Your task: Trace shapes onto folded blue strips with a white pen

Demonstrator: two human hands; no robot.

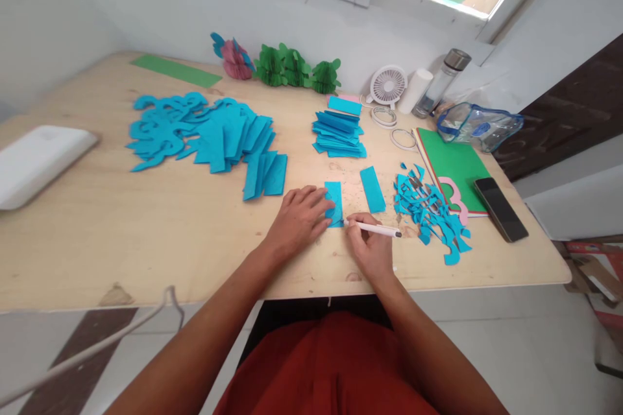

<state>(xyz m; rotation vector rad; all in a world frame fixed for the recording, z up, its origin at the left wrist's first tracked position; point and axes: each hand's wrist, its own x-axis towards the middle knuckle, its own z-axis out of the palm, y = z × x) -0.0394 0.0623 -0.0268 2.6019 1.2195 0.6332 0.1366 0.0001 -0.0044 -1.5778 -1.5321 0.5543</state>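
Note:
A small blue paper rectangle (333, 193) lies on the wooden table (185, 240) in front of me. My left hand (300, 219) rests flat on its left side, fingers spread. In my right hand (371, 245) is a white pen (382, 229), its tip at the paper's lower right edge. Another blue rectangle (373, 189) lies just beyond my right hand. A stack of folded blue pieces (339, 134) sits farther back. To the left is a large heap of blue strips and curved cut shapes (170, 126).
Blue scraps (428, 204) lie right of my right hand, beside a green sheet (455, 165), a pink cutout and a phone (500, 209). A fan (388, 85), bottle (442, 83), tape rolls and paper figures (294, 68) line the back. A white device (43, 162) sits far left.

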